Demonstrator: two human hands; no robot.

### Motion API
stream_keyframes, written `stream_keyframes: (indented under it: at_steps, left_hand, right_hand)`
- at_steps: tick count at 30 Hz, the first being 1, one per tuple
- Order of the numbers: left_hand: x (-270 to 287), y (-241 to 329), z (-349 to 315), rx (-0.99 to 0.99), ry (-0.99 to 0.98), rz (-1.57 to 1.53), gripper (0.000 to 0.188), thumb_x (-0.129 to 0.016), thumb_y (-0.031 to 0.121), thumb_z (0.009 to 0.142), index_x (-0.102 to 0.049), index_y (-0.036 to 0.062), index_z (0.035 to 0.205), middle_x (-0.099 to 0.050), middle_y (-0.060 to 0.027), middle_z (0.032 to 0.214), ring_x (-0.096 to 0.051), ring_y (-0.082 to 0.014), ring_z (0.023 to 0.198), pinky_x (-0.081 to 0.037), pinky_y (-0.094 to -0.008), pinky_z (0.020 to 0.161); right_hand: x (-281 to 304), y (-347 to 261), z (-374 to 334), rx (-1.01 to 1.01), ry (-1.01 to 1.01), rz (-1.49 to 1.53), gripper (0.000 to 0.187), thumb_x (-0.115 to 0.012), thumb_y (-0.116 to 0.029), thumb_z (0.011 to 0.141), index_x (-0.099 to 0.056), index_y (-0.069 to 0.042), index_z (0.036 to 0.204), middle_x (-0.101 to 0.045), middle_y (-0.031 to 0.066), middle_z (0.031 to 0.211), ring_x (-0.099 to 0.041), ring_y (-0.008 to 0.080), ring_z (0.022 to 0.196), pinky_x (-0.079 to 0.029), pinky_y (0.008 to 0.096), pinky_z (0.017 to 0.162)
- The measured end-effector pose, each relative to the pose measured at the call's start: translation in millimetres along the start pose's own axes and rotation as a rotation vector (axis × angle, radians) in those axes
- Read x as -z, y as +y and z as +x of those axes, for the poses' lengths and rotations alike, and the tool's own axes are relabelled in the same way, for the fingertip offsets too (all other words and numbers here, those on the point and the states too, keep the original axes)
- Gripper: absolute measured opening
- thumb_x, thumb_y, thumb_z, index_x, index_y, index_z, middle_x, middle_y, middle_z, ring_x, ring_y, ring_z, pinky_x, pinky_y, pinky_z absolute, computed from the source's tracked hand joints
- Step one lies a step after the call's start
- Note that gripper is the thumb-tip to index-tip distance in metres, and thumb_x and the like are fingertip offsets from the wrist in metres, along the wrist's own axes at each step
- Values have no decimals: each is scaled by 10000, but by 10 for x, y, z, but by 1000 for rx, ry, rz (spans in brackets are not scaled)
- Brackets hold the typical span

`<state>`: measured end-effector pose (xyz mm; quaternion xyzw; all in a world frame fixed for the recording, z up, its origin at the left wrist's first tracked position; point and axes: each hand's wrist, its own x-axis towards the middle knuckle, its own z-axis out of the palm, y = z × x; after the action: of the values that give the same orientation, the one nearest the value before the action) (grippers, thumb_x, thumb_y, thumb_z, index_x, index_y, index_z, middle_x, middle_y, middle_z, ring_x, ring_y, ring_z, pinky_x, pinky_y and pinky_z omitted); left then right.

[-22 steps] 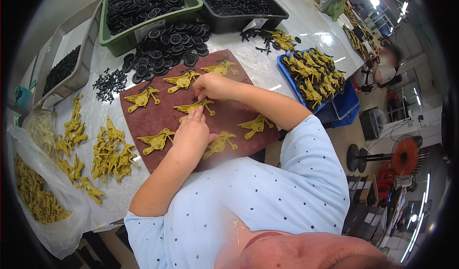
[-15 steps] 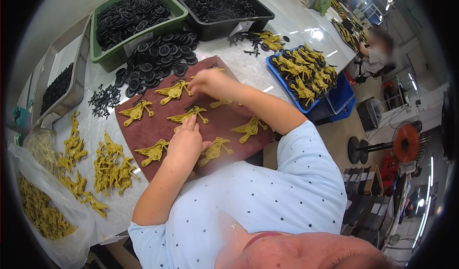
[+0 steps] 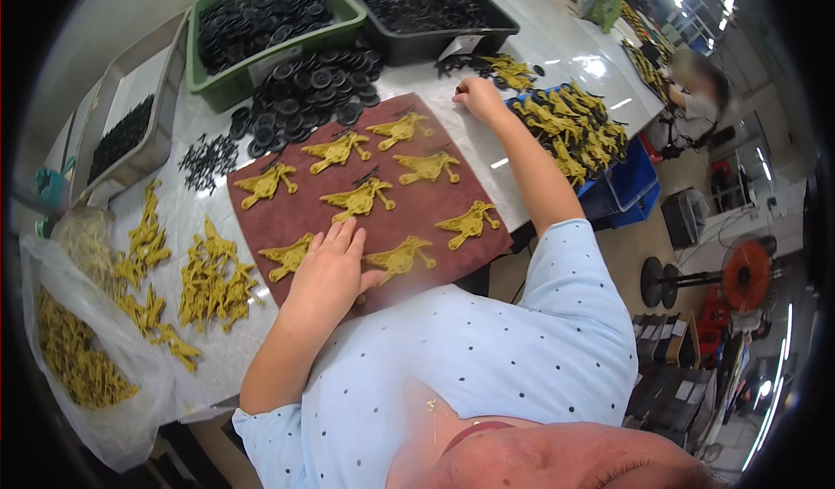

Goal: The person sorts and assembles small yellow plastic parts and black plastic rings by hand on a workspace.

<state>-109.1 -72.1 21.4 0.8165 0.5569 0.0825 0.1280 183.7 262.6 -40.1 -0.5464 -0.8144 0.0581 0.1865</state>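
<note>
Looking like laying yellow plastic animal-shaped toy pieces [image 3: 358, 199] out in rows on a flat reddish-brown felt mat [image 3: 296, 215], and probably fitting small black parts onto them.

Resting the left hand [image 3: 326, 272] flat at the six o'clock edge of the mat, fingers spread and loose, gripping nothing. Lying just beside it, two of the yellow pieces: one [image 3: 283, 259] at nine o'clock of the hand, by the fingertips, and one [image 3: 402, 259] at three o'clock, close to the thumb.

Reaching the right hand [image 3: 477, 98] far out past the one o'clock corner of the mat, fingers curled in. Hard telling whether pinching something small or nothing at all. Lying near it at twelve o'clock, a little heap of black plastic bits [image 3: 461, 61]; at one o'clock, a few more loose yellow pieces [image 3: 509, 72].

Next move likely calling for a soft pinch on one tiny bit, then bringing it back over the mat.
</note>
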Motion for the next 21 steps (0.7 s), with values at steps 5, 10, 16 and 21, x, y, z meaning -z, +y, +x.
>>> stream_keyframes:
  at_steps: [5,10,16,21]
  left_hand:
    - [1,-101,-396,235,-52,0,731,-670,438,761,-490,-96,1226,-441,-239,1347,-404,-352,1269,-340,-422,1040]
    - [-170,-159,-456,273,-1,41,752,-661,450,766,-472,-98,1245,-437,-236,1355,-411,-348,1267,-350,-413,1032]
    - [-265,-232,-451,266,-41,51,708,-641,460,783,-516,-92,1209,-437,-232,1360,-437,-327,1257,-364,-390,1025]
    - [-302,-264,-482,230,26,64,688,-642,453,780,-534,-91,1187,-458,-228,1343,-457,-322,1241,-376,-374,1021]
  right_hand:
    - [163,-1161,-277,94,-350,618,178,-636,-56,817,-683,-16,983,-629,53,707,-563,101,610,-464,264,552]
    - [34,-2327,-752,241,-733,828,230,-664,-57,799,-674,-35,1028,-666,73,875,-617,125,690,-504,261,640]
    - [-323,-2846,-950,222,-884,711,186,-718,-89,767,-681,-22,937,-673,34,740,-590,91,607,-479,236,569]
    - [-462,-2907,-1001,398,-797,603,127,-722,-94,753,-671,-17,839,-665,72,726,-615,145,639,-479,289,596]
